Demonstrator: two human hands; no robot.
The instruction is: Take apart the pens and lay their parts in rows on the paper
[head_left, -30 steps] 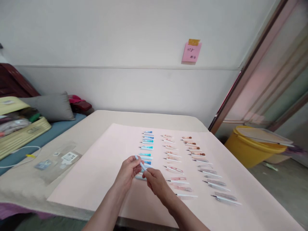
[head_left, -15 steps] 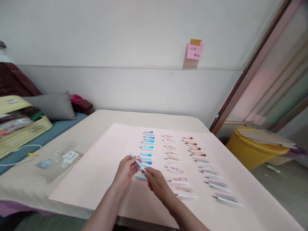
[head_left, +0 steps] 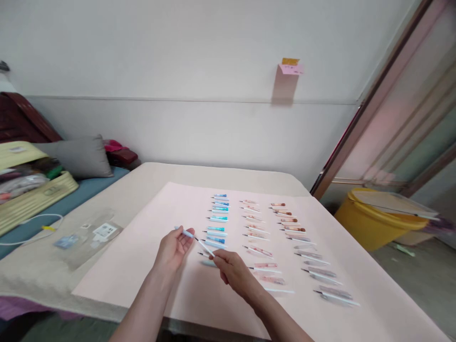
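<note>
Below a pale wall, a surface spread with a pink sheet carries columns of blue pens, pink pens, brown pens and grey pens, probably spaced to keep colours sorted and white sticks beside their barrels. Over the sheet, the left hand grips a light blue barrel, one end facing the right hand, which pinches a white refill by its tail, seemingly leaving the dark tip free. Half a second ago the refill looked largely inside the barrel; now it is out, tip just beside it, the left hand farther left, and the wall's pink note has lifted.
</note>
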